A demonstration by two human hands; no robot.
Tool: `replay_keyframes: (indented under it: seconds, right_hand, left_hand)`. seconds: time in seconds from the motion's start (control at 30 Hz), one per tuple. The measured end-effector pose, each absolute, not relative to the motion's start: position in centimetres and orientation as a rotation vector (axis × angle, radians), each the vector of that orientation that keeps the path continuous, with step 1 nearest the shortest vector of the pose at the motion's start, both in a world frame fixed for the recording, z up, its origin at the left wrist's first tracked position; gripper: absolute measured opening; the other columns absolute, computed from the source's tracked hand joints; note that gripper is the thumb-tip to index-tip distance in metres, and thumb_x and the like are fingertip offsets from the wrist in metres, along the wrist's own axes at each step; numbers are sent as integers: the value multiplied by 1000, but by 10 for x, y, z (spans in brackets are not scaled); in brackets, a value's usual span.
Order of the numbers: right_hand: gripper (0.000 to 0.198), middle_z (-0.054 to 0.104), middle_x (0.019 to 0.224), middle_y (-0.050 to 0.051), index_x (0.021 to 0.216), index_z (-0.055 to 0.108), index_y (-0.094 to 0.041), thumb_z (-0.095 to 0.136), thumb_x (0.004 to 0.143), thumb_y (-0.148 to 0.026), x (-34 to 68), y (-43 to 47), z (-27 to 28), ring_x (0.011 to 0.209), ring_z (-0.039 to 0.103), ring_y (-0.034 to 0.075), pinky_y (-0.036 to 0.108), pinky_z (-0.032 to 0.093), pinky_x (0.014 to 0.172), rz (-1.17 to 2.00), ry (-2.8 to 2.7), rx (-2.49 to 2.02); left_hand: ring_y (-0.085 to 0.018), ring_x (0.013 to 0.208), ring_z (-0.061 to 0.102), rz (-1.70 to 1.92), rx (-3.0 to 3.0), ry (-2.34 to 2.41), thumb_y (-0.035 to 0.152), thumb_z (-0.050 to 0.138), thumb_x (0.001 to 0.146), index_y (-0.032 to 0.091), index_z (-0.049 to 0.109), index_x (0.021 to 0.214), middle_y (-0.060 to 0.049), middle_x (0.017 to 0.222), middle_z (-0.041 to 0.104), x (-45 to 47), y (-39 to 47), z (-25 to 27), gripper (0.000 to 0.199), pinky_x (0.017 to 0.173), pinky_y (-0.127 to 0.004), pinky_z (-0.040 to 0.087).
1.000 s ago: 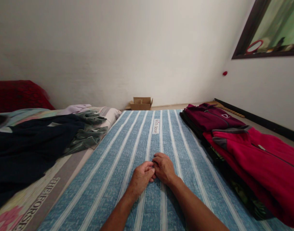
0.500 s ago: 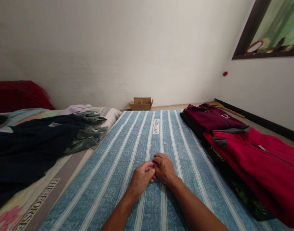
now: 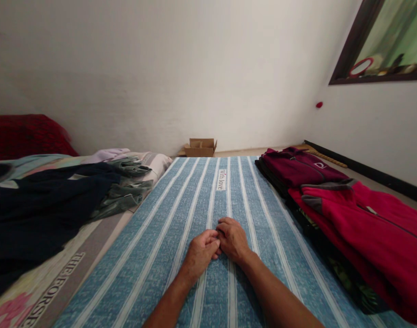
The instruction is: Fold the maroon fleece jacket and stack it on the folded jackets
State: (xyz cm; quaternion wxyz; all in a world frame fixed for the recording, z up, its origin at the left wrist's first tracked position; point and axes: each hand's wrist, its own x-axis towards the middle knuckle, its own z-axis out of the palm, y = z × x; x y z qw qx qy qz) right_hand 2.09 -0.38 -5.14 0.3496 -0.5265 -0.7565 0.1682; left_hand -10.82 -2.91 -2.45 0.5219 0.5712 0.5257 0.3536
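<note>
On a blue cloth with white stripes (image 3: 174, 200), my left hand (image 3: 202, 249) and my right hand (image 3: 233, 239) rest side by side, their fingertips touching. Both have loosely curled fingers, and I see no object in either. Beyond them, a white label reading "With love" (image 3: 221, 179) is on the cloth. To the right lie folded clothes: a maroon zip jacket (image 3: 297, 166) at the back and a bright red jacket with grey trim (image 3: 368, 214) nearer, on top of a dark leaf-patterned garment (image 3: 348, 273).
Dark navy clothing (image 3: 51, 205) and grey-green garments (image 3: 126, 191) lie on a printed bedsheet (image 3: 58, 278) at left. An open cardboard box (image 3: 200, 148) stands by the back wall. A dark red covered shape (image 3: 27, 134) is far left, and a dark-framed window (image 3: 345, 45) is upper right.
</note>
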Motion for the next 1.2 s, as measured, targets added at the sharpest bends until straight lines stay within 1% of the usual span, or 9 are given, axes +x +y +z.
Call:
replay_keyframes:
  seconds: [0.57,0.93,1.07,1.2]
  right_hand:
    - [21,64,100,6,75,69,-19,50,76,-8,20,-3,-53,99,54,17,26,36,91,422,-1955,-1352]
    - [23,64,101,6,78,70,-19,49,77,-9,21,-5,-50,103,53,17,26,35,92,436,-1971,-1372]
    - [23,64,100,6,78,69,-20,49,78,-10,21,-6,-48,101,54,17,26,35,91,441,-1977,-1383]
    - [22,64,100,5,78,69,-20,49,79,-11,22,-7,-48,99,54,16,26,36,89,444,-1991,-1383]
  left_hand:
    - [-13,58,56,866,1359,1249,25,52,68,13,58,91,1,61,59,-107,-30,-23,27,52,-23,43]
    - [-13,58,56,860,1341,1245,27,53,66,13,59,93,1,63,59,-108,-31,-21,31,53,-23,43]
    - [-13,58,57,880,1327,1238,30,54,66,13,59,93,1,64,59,-107,-33,-19,32,54,-23,43]
    - [-13,57,56,886,1331,1237,28,55,66,13,59,91,2,60,58,-107,-32,-23,30,52,-23,42]
